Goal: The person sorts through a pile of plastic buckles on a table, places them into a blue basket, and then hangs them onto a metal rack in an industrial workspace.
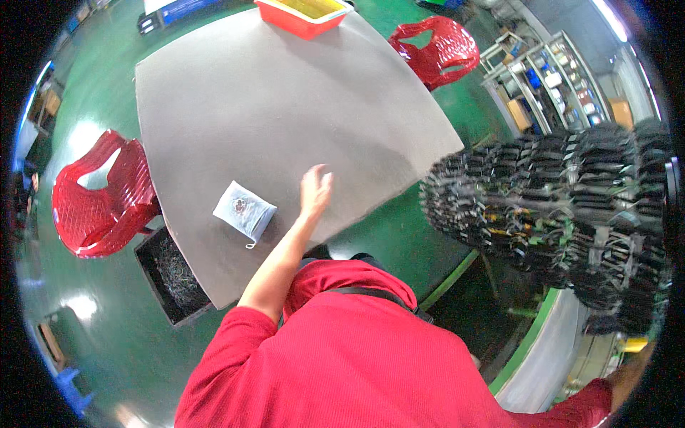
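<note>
My left hand (316, 191) hangs over the near part of a grey table (278, 100), its thumb and fingers apart and nothing in them. Left of it lies a light blue drawstring pouch (244, 212) with a dark round print and a short white loop at its near corner. Hand and pouch do not touch. My right arm (596, 399) stretches out to the lower right, beside a rack. The picture's dark rim cuts it off there, so the right hand does not show.
Rows of black bundled pieces (556, 192) fill the right side, blurred. Red plastic chairs (103, 200) stand at the table's left and far right. An orange-red basin (303, 21) sits on the far edge. A black bin (171, 274) stands below the left edge, shelves (549, 82) behind.
</note>
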A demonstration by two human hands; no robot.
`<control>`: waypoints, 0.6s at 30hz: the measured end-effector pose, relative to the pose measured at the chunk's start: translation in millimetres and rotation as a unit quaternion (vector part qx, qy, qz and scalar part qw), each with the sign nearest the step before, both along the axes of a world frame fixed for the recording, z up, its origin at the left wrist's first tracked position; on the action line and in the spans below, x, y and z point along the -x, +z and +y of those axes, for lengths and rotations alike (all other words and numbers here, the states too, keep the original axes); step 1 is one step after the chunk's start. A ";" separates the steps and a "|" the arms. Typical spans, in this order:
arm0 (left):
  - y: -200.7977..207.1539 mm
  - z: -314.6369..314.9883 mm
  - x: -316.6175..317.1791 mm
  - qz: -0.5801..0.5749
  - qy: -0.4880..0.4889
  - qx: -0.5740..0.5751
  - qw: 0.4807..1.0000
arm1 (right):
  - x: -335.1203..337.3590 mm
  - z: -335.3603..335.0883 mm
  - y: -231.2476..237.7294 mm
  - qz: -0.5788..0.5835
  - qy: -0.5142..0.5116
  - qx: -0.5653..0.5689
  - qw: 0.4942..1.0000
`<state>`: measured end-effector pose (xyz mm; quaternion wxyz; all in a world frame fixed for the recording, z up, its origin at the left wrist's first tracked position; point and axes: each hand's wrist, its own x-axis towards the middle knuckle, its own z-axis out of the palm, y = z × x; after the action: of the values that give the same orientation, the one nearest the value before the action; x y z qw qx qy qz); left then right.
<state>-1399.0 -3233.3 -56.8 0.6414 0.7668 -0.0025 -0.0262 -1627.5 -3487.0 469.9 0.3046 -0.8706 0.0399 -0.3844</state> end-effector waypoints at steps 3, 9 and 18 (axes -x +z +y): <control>40.0 -28.2 -32.2 0.219 -0.169 0.205 0.939 | -53.8 -6.6 -13.0 0.011 0.084 -0.016 0.996; 89.4 23.2 -71.8 0.250 -0.157 0.553 0.779 | -140.4 23.6 -8.8 0.036 0.226 -0.001 0.974; 51.2 169.8 43.2 0.116 0.231 0.555 0.790 | -268.0 117.5 -13.5 0.060 0.493 0.015 0.868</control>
<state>-1442.1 -3063.5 -5.5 0.9391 0.2474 0.2351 0.0397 -1359.5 -3369.5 456.4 0.4383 -0.8029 -0.3819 -0.1316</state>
